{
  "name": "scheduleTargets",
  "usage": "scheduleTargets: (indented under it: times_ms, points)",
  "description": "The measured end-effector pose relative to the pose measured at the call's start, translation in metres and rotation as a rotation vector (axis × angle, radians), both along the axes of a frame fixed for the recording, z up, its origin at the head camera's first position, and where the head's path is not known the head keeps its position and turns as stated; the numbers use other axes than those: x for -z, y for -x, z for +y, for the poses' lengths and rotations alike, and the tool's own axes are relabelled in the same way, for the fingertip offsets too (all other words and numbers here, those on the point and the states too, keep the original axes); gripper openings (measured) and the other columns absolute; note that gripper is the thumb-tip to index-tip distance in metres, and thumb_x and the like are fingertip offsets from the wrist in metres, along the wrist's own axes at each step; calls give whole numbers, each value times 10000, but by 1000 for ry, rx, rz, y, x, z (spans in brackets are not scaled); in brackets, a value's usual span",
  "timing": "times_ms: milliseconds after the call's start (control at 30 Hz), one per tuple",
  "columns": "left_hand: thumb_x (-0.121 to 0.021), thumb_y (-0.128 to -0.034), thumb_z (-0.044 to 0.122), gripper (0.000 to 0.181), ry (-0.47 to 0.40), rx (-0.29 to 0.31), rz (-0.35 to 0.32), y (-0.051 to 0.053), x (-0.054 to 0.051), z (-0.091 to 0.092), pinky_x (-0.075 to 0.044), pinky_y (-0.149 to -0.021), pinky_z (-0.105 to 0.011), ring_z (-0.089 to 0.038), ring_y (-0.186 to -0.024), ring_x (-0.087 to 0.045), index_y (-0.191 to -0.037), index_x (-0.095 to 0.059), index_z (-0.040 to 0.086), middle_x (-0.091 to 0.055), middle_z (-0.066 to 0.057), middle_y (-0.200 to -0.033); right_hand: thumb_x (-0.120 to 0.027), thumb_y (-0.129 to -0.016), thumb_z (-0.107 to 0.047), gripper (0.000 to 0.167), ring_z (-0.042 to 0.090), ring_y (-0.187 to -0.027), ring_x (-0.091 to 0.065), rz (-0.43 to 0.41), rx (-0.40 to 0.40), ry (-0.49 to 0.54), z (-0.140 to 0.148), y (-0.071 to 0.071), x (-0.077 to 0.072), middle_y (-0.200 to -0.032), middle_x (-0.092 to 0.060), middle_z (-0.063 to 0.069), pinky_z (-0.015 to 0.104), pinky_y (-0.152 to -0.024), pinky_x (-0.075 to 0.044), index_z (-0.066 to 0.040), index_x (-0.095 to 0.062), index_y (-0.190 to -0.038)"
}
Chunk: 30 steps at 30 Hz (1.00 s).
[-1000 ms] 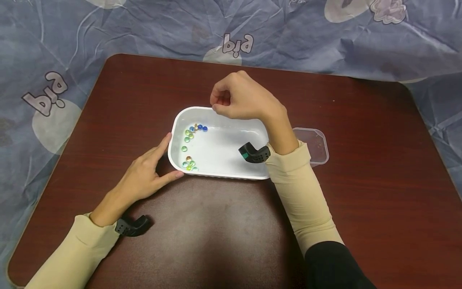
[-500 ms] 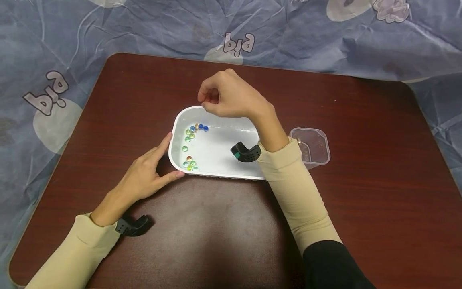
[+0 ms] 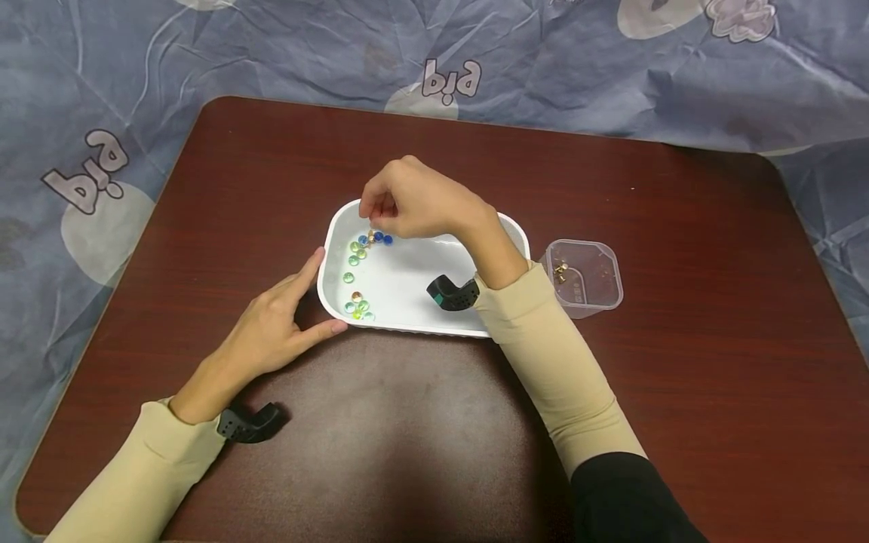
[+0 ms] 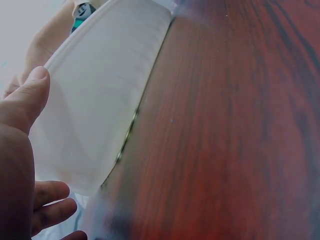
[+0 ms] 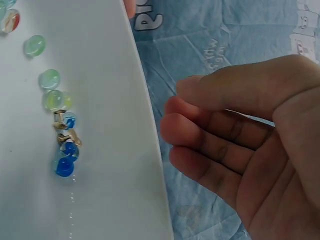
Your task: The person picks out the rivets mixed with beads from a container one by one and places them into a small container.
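Marbles [image 3: 354, 261] lie strung along the left end of a white tray [image 3: 407, 286], and small gold-coloured metal pieces [image 5: 59, 120] nestle against the blue ones near its far side. The person's right hand [image 3: 421, 197] hangs over the tray's far edge, close to that cluster, fingers loosely curved, thumb near the index fingertip, nothing visible between them. The left hand [image 3: 271, 324] is spread, thumb and fingertips resting against the tray's left end.

My guess is that the gold pieces are being picked out. To do it well, I'd come straight down, pinch one lightly and lift without nudging the marbles, which could roll; the left hand should hold the tray steady. Beside the tray's right end, on the brown surface [image 3: 713, 317], stands a clear plastic box [image 3: 597, 283] with a few gold-coloured bits [image 3: 560, 271] at its left side.
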<state>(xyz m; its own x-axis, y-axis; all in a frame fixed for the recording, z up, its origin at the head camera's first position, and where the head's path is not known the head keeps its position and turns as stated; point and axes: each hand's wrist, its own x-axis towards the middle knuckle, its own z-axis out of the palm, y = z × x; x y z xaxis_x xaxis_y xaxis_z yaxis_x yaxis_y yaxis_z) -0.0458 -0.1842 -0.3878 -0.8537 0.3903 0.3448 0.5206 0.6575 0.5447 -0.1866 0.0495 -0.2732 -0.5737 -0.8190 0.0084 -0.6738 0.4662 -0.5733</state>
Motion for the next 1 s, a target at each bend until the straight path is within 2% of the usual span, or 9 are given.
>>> scheduleTargets:
  times_ms: [300,633,1000]
  points:
    - [-527,-875,712,969,3,-7,2,-1,-1,0,-468,-925,-554,-395,-1182,-576,-1567,-272,85,-565,-284,-1319,-636,-879,2,131,123,-748,-608,-61,-46,-102,-10,0,13,-838,-691,23,247,-721,-494,-17,-757,-926]
    - [-517,-874,719,968,-2,-9,7,-1,-1,0,-469,-920,-554,-400,-1174,-580,-1564,-282,83,-572,-284,-1308,-607,-879,24,169,130,-785,-615,-57,-87,-140,-16,4,26,-854,-694,24,241,-755,-494,-19,-759,-940]
    - [-519,-873,721,968,4,-12,5,-1,-2,0,-475,-907,-558,-401,-1163,-586,-1566,-280,89,-578,-285,-1296,-591,-901,27,180,138,-831,-608,-55,-89,-194,-18,5,34,-884,-690,27,238,-793,-480,-27,-751,-961]
